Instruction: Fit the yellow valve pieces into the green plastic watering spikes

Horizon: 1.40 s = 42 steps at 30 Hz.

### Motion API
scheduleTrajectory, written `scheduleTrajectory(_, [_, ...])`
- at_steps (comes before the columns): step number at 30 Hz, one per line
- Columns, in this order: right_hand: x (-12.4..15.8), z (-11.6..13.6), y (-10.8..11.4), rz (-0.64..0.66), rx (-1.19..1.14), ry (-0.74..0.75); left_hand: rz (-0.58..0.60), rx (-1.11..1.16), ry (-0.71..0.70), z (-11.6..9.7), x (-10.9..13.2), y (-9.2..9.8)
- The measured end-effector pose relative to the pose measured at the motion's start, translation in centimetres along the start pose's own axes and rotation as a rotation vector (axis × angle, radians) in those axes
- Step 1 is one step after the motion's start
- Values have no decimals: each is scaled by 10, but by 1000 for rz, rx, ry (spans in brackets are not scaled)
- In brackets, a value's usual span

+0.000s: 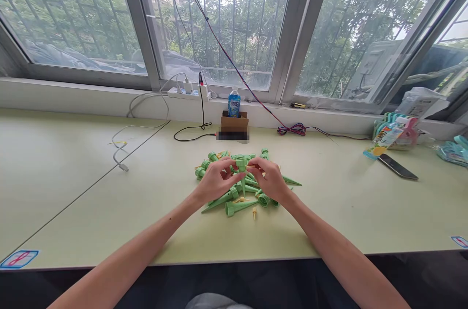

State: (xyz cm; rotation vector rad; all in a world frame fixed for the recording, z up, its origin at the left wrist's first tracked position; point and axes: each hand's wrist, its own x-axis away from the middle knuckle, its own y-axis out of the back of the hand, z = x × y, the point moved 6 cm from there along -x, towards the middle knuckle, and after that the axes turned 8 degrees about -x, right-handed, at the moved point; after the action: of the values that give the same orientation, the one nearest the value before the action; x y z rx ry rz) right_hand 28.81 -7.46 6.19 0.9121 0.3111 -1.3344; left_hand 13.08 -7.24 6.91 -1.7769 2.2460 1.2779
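A heap of several green cone-shaped plastic spikes [234, 197] lies in the middle of the pale green table [109, 202], with small yellow pieces [254, 212] scattered among them. My left hand [215, 180] and my right hand [269, 180] meet above the heap. Together they hold one green spike [242, 168] upright, point down. My left fingers are closed on its wide top. My right fingers pinch at its side, where a small yellow piece seems to sit.
A small cardboard box [234, 124] with a blue-labelled bottle [234, 103] behind it stands by the window sill. A phone [398, 167] and colourful packets [393, 134] lie at the right. White and black cables [126, 145] trail over the left of the table.
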Motion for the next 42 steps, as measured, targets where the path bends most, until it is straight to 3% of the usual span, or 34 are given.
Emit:
scheduleTrajectory(5, [0,2,-1,16,-39,-25,-16,43,3,-1,1,2])
scheduleTrajectory(15, [2,4,-5,22,-109,-126,123,328,149,3,0,-4])
scheduleTrajectory(23, [2,5,-5,33,-91,-85,46,316,144,1,-1,1])
scheduleTrajectory(28, [1,6,2,-69,-60,-75,-1,281,130,4,-1,2])
scheduleTrajectory(33, [0,3,10,-159,-73,-77,106,357,216,5,-1,-5])
scheduleTrajectory(42, [1,12,2,-35,-57,0,263,434,315,9,3,-15])
